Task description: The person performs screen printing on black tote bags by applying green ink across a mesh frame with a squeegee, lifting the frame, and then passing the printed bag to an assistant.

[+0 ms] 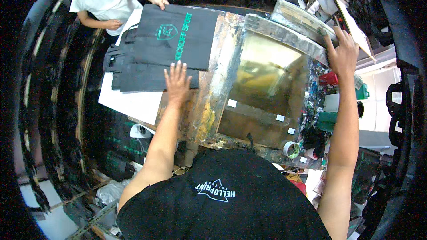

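Note:
My left hand (178,84) lies flat with fingers spread on the near edge of a black flat piece (195,40) printed with a green crest and lettering. It looks like cloth or a bag; I cannot tell which. To its right is a screen-printing frame (284,38) with yellowish mesh, dark toward me. My right hand (344,51) reaches far out, fingers curled over the right end of a long, ink-stained bar (298,15) beyond the frame's far side. At the far left a co-worker's hand (161,2) touches the far edge of the black piece.
White sheets (129,102) stick out under the black piece. A tape roll (292,150) sits at the frame's near right corner. Right of the frame are a red container (328,79) and a green one (362,91). Dark racks with black pieces stand at left.

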The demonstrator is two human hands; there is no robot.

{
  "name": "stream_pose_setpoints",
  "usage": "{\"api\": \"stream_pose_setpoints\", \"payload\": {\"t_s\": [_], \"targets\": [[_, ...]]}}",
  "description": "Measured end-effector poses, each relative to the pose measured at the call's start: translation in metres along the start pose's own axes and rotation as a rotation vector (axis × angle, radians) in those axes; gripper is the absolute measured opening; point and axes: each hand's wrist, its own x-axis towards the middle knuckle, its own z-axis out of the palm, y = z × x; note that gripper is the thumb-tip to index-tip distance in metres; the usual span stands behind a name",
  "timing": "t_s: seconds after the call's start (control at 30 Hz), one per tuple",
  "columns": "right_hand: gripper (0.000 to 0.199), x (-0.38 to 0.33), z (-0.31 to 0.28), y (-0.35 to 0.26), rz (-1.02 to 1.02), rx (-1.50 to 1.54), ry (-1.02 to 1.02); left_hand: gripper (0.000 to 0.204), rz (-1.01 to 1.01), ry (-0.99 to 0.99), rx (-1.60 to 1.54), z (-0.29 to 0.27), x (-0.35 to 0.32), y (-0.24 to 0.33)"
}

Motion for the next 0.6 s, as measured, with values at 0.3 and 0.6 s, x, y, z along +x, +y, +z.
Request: {"api": "stream_pose_setpoints", "payload": {"t_s": [0.3, 0.6], "targets": [[0.042, -0.021, 0.001, 0.005, -0.017, -0.029, 0.001, 0.056, -0.358, -0.234, 0.000, 0.056, -0.035, 0.015], [0.047, -0.026, -0.006, -0.015, 0.002, 0.016, -0.019, 0.026, -0.281, -0.173, -0.146, 0.042, 0.000, -0.040]]}}
